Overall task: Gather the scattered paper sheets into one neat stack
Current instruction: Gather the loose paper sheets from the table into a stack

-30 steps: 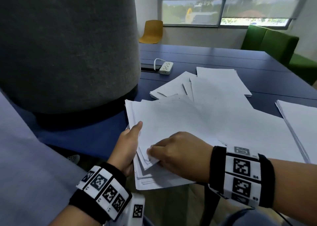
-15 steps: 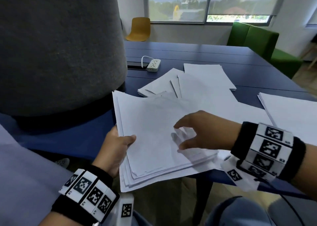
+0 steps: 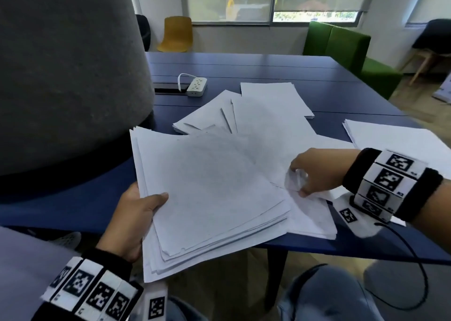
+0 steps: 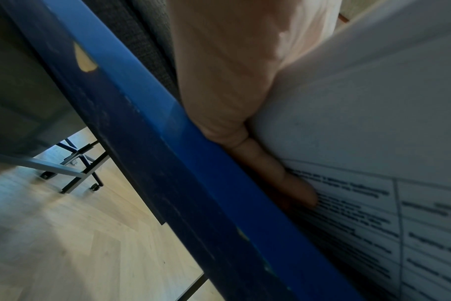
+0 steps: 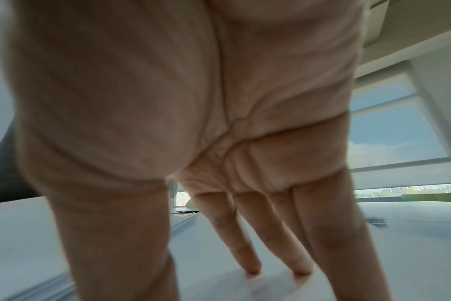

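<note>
My left hand (image 3: 136, 213) grips a thick stack of white sheets (image 3: 210, 193) at its left edge, thumb on top. The left wrist view shows its fingers (image 4: 270, 171) under the printed paper (image 4: 361, 122), beside the blue table edge (image 4: 168, 163). The stack hangs over the near edge of the table. My right hand (image 3: 317, 172) is to the right of the stack, straight fingertips (image 5: 252, 264) pressing down on loose sheets (image 3: 310, 213) on the table. More sheets (image 3: 268, 115) fan out behind, and a separate pile (image 3: 402, 140) lies at the far right.
A large grey felt-covered shape (image 3: 68, 76) stands on the left of the blue table (image 3: 244, 67). A white power strip (image 3: 197, 86) lies behind the papers. A green sofa (image 3: 341, 45) and a yellow chair (image 3: 177, 34) stand by the windows.
My right hand left the stack's near corner and moved right onto the loose sheets. My left hand's thumb slid down the stack's left edge, still holding it.
</note>
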{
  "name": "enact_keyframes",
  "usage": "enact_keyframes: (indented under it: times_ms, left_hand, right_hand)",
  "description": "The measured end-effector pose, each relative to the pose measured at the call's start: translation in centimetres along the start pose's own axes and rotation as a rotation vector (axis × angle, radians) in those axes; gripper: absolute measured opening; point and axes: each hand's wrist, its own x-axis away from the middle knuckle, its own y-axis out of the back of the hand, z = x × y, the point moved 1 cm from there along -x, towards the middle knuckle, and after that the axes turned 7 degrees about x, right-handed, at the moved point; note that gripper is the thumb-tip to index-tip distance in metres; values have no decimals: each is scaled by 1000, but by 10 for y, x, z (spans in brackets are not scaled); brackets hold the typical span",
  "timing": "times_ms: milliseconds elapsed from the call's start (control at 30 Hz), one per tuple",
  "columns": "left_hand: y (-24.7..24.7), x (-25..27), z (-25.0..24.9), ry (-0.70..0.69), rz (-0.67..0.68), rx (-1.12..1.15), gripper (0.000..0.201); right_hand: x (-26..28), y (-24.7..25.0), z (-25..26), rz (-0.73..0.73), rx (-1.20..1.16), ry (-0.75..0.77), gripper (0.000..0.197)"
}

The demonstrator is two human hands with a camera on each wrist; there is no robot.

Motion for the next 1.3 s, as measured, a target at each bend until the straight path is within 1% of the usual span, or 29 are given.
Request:
enact_keyframes:
  times_ms: [100, 233, 267, 300, 367, 400, 433, 467, 533, 600, 700, 833, 967, 1067, 1133, 1200, 1267, 1300]
  left_hand:
    - [1, 1, 0, 4, -3, 16, 33]
    - [2, 1, 0, 8, 6, 15, 32]
    - [3, 0, 1, 9, 7, 14, 31]
    - [3, 0, 1, 12, 9, 12, 31]
    - [4, -1, 2, 11, 6, 12, 30]
    - [4, -1, 2, 11, 6, 11, 30]
    - [5, -2, 2, 10, 6, 12, 29]
    - [5, -2, 2, 10, 9, 14, 29]
    - [4, -2, 1, 8, 13, 18, 30]
    - [4, -1, 1, 9, 16, 27, 30]
    - [4, -2, 2, 8, 19, 26, 29]
    - [1, -1, 1, -4, 28, 25, 30]
    - [-2, -2, 0, -17, 35, 10, 32]
    - [-3, -2, -1, -27, 38, -2, 34]
    - [-4, -3, -2, -29, 38, -8, 33]
    - [-4, -4, -2, -32, 23, -3, 33]
    - [-4, -3, -3, -30, 2, 23, 36]
    - [-5, -3, -4, -28, -5, 42, 34]
  right_hand:
    - [2, -3, 6, -23, 43, 3, 50]
    - [2, -3, 15, -114, 155, 3, 18]
    - [2, -1, 14, -147, 144, -17, 14]
    - [2, 2, 12, -170, 115, -41, 20]
    - [3, 11, 9, -207, 95, -59, 39]
    - [3, 15, 7, -227, 95, -66, 42]
    - [4, 21, 6, -247, 91, -82, 41]
    - [5, 27, 4, -277, 74, -99, 35]
    - [3, 41, -2, -347, 4, -132, 21]
    - [2, 56, -6, -407, -81, -142, 14]
    - [0, 76, -3, -451, -129, -128, 15]
    - [2, 101, 31, -505, -127, -40, 13]
    - [-4, 118, 85, -490, -121, 96, 11]
    - [-15, 124, 126, -434, -90, 184, 9]
    - [-20, 127, 150, -376, -95, 209, 8]
    - [-24, 129, 170, -305, -122, 230, 13]
    - [-30, 127, 186, -208, -192, 245, 18]
    - [-34, 124, 192, -135, -279, 245, 21]
